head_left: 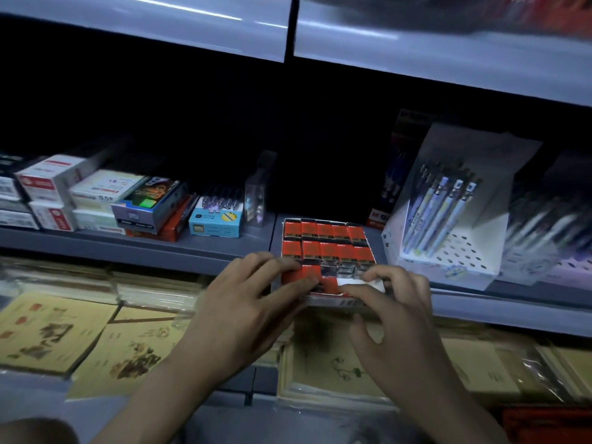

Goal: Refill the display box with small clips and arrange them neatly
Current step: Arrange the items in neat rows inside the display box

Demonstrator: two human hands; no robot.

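Display box (336, 302) sits at the near edge of the shelf (192, 248), just left of a pen stand (448, 219). It is almost full of red clip packs (326, 245) in rows, with a white gap in the near row, right side. Left hand (253, 302) grips the near-left pack, fingers on top, thumb against it. Right hand (394, 315) curls over the near-right corner, and whether it holds anything I cannot tell because of blur. Likely step is seating the near row: slide packs flush to their neighbours, labels matching, and brace the box so it stays on the shelf lip.
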